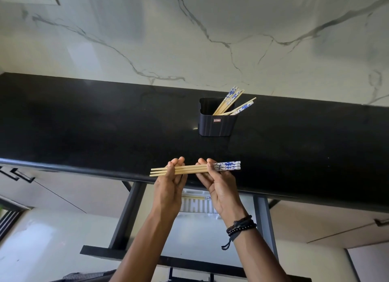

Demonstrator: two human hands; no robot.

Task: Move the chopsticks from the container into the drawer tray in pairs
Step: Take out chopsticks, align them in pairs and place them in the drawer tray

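Head view, from the left: the left hand (169, 176) is raised above the front edge of the black countertop (105, 123). Its fingers are curled over the plain wooden ends of a bundle of chopsticks (189, 169), which it holds level and crosswise. At least three sticks show in the bundle; whether a fourth lies behind them cannot be told.

Below and between the wrists, an open drawer shows a white drawer tray (196, 207) with a stored pair (194, 197) already lying across it.

The right hand (216, 182), with dark wristbands (242, 225) on its wrist, pinches the same bundle between thumb and fingertips, just inside the blue-and-white patterned ends, which stick out to the right.

Farther back on the counter stands the black container (214, 123). Several leaning chopsticks (230, 101) are propped against its right rim, patterned ends up.

The sticks look light, stiff and smooth, so they would likely roll or fan apart if the grip loosened. Holding them near both ends, as here, should keep them parallel. Since the task asks for pairs, the bundle probably needs sorting into two, with the ends squared off, before it goes down into the tray. A mid-shaft pinch would likely suit lowering them with one hand.
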